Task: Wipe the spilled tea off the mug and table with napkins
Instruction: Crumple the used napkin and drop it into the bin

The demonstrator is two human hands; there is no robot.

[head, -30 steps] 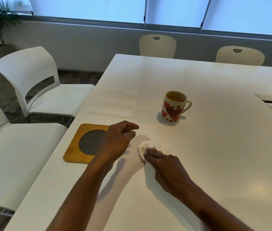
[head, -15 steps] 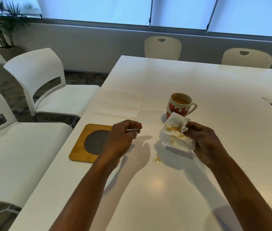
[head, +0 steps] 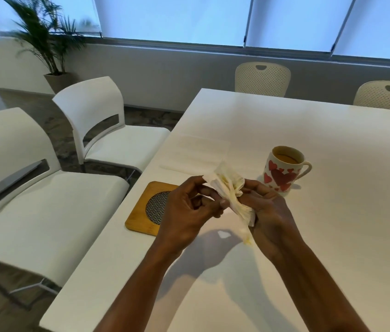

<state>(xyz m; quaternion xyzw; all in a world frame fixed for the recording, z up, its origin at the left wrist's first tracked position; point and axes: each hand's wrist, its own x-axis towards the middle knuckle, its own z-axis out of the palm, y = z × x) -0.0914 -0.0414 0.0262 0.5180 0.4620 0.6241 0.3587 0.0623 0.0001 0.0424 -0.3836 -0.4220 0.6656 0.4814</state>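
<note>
A crumpled white napkin [head: 231, 191] with yellowish tea stains hangs above the white table [head: 332, 236], held between both hands. My left hand [head: 185, 214] pinches its left side and my right hand [head: 269, 212] grips its right side. A white mug with red hearts [head: 281, 172] stands on the table just behind my right hand, upright and holding tea. A small tea spot [head: 247, 242] shows on the table under the napkin's lower tip. A flat clean napkin [head: 196, 154] lies near the table's left edge.
A square wooden trivet with a metal mesh centre [head: 148, 209] lies at the table's left edge, partly behind my left hand. Two white chairs [head: 107, 130] stand to the left, two perforated chairs [head: 262, 79] at the far side. A potted plant [head: 50, 44] is far left.
My right hand lifted the stained napkin off the table and carried it left. My left hand came up and took hold of its other side. The view shifted left.
</note>
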